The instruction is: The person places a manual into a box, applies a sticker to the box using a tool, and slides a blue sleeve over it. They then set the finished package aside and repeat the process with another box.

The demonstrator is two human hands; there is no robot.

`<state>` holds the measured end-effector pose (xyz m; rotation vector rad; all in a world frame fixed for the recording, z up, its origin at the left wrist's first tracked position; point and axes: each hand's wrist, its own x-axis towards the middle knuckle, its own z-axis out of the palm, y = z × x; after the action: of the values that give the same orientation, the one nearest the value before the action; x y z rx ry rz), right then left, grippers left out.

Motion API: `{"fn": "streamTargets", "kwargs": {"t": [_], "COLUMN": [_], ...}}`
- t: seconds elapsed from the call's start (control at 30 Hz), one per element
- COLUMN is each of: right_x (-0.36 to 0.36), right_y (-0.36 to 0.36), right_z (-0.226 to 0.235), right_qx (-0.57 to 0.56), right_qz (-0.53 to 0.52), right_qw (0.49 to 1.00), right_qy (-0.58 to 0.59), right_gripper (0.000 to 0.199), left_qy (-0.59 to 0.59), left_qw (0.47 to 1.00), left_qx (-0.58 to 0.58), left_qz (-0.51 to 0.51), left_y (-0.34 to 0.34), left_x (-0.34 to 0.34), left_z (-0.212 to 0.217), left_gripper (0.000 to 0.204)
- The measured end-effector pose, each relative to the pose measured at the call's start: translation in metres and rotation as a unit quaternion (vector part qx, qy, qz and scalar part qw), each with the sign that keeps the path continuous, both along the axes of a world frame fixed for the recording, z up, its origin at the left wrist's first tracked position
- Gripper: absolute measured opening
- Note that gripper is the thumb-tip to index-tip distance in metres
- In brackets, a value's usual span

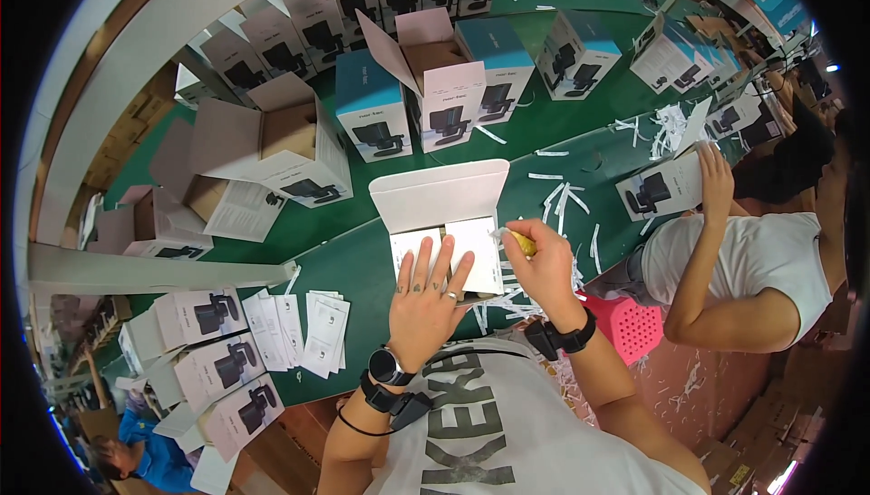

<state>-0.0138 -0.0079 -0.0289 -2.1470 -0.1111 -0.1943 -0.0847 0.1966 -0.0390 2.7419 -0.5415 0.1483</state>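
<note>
A white carton (439,194) lies on the green table in front of me, its wide flap folded back on the far side. My left hand (426,296) rests flat on the carton's white panels, fingers spread, a ring on one finger. At the carton's right edge my right hand (544,268) is closed around a small yellow tool (523,242). Most of that tool is hidden by the fingers, so its exact kind cannot be made out.
Printed cartons (372,101), some open, line the far side. White paper strips (566,205) litter the table on my right. Stacked leaflets (322,332) lie to the left. A co-worker (743,277) handles another carton (662,189) at right, near a pink perforated stool (627,327).
</note>
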Motion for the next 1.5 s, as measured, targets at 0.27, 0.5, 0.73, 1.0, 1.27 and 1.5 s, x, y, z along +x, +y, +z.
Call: {"fn": "streamTargets", "kwargs": {"t": [0.27, 0.5, 0.73, 1.0, 1.27, 1.5], "right_x": [-0.005, -0.004, -0.009, -0.046, -0.015, 0.012], "right_y": [-0.012, -0.019, -0.010, -0.034, -0.109, 0.050], "right_z": [-0.003, -0.010, -0.027, -0.028, -0.025, 0.015], "right_qx": [-0.107, -0.107, 0.036, 0.263, -0.295, -0.069], "right_qz": [0.007, 0.005, 0.023, -0.011, 0.123, 0.182], "right_qw": [0.994, 0.994, 0.998, 0.963, 0.944, 0.978], "right_qy": [-0.024, -0.038, 0.046, 0.061, 0.083, -0.071], "right_gripper": [0.016, 0.016, 0.016, 0.027, 0.030, 0.017], "left_qy": [0.003, -0.006, 0.005, 0.002, -0.015, -0.062], "left_qw": [1.000, 1.000, 1.000, 1.000, 1.000, 0.997], "left_qx": [0.001, 0.024, 0.010, 0.008, 0.014, 0.046], "left_qz": [0.002, 0.003, 0.000, -0.001, 0.018, 0.011], "left_y": [-0.006, -0.010, -0.014, -0.013, -0.024, -0.032], "left_x": [0.000, -0.001, 0.001, -0.001, -0.004, -0.011], "left_z": [0.003, -0.002, 0.004, 0.001, -0.008, -0.019], "left_gripper": [0.088, 0.095, 0.087, 0.087, 0.086, 0.063]}}
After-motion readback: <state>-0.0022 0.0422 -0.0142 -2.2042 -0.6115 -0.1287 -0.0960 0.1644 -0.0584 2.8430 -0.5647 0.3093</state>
